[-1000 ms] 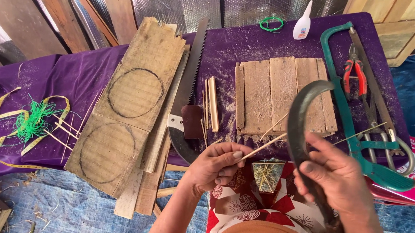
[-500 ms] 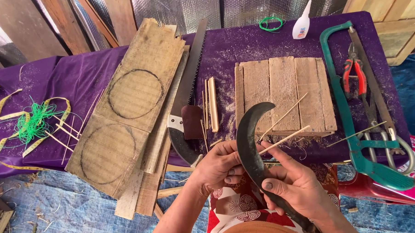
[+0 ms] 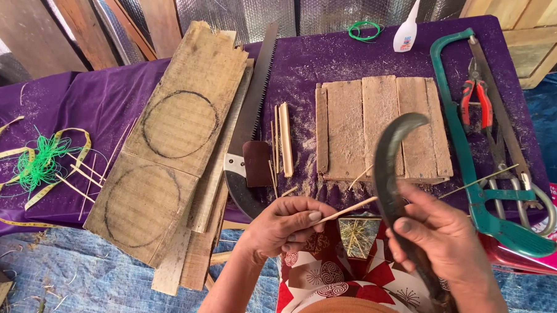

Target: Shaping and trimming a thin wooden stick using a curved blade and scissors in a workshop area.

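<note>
Saw (image 3: pixel 250 121) and plank (image 3: pixel 167 165) lie beyond left hand (image 3: pixel 282 227).

Sickle blade (image 3: pixel 386 160) back upright, rightward.

I see a curved sickle blade (image 3: pixel 389 154) of dark, dull metal in my right hand (image 3: pixel 439 236), and a thin, pale, smooth wooden sliver (image 3: pixel 344 210) pinched in my left hand (image 3: pixel 282 227). The desk (image 3: pixel 95 101) wears a matt purple cloth dusted with sawdust. The slatted board (image 3: pixel 381 126) and circle-marked plank (image 3: pixel 181 110) are rough, unfinished wood; the hacksaw frame (image 3: pixel 469 163) is glossy green painted metal.
</note>
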